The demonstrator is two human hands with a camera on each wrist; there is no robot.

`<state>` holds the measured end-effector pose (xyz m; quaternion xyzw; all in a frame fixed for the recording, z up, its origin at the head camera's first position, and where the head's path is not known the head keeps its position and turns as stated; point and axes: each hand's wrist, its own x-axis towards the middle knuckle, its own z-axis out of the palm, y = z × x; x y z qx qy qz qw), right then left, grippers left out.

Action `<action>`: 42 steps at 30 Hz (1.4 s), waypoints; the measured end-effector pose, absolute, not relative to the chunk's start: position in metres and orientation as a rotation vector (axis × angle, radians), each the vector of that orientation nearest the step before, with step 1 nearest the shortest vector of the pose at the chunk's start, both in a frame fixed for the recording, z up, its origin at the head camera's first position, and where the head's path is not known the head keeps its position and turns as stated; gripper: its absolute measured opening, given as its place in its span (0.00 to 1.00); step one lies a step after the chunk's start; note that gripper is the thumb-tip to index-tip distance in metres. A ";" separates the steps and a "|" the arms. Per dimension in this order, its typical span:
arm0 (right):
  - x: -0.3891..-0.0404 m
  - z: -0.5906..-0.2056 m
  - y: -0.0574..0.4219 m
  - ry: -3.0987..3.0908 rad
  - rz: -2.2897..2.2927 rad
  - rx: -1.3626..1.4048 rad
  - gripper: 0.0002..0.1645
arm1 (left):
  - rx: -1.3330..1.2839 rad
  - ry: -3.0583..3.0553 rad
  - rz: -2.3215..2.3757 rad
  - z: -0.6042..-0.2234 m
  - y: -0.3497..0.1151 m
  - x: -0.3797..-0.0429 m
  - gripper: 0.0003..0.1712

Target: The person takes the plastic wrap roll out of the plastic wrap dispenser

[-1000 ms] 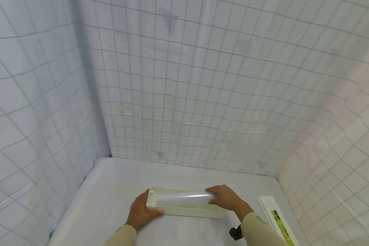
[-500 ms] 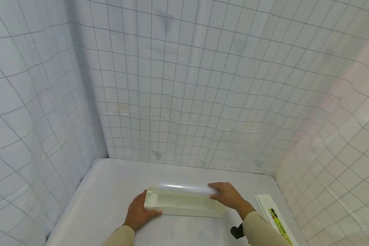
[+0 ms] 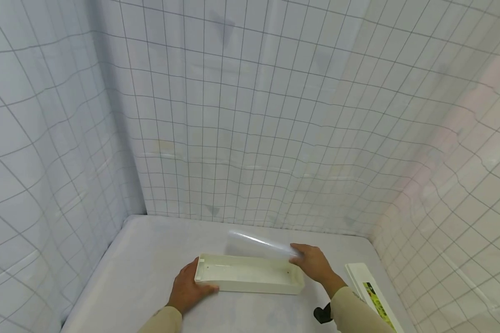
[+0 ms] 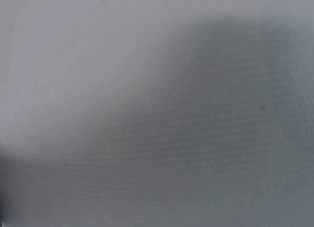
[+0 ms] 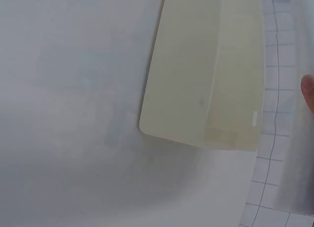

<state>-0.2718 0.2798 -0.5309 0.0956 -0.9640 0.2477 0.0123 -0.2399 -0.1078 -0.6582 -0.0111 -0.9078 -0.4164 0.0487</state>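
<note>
A roll of clear plastic film (image 3: pixel 258 244) is held at its right end by my right hand (image 3: pixel 314 262), thumb and fingers around it. It hangs tilted above the back edge of a long cream plastic box (image 3: pixel 252 286), whose inside shows bare. My left hand (image 3: pixel 190 286) grips the box's left end, thumb along the front wall. In the right wrist view, the near end of the box (image 5: pixel 181 79) shows, with the film roll (image 5: pixel 297 173) and a fingertip at the right edge. The left wrist view holds only a blurred pale surface.
A long white lid (image 3: pixel 368 291) with a yellow-green label lies at the right of the white-covered table (image 3: pixel 158 245). Beside the right sleeve is a small black object (image 3: pixel 322 314). Grid-patterned white sheets (image 3: pixel 250 115) hang at the back and on both sides.
My right hand has lifted the film roll out of the box, up and toward the back right, and its left end now tilts upward. My left hand stays on the box.
</note>
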 end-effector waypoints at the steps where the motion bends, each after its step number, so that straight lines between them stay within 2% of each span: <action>1: -0.272 -0.531 0.281 -2.998 0.758 0.288 0.29 | -0.032 -2.765 -1.269 -0.658 -0.108 -0.240 0.70; 42: -0.268 -0.558 0.329 -2.946 0.735 -0.198 0.32 | -0.040 -2.767 -1.247 -0.660 -0.109 -0.238 0.69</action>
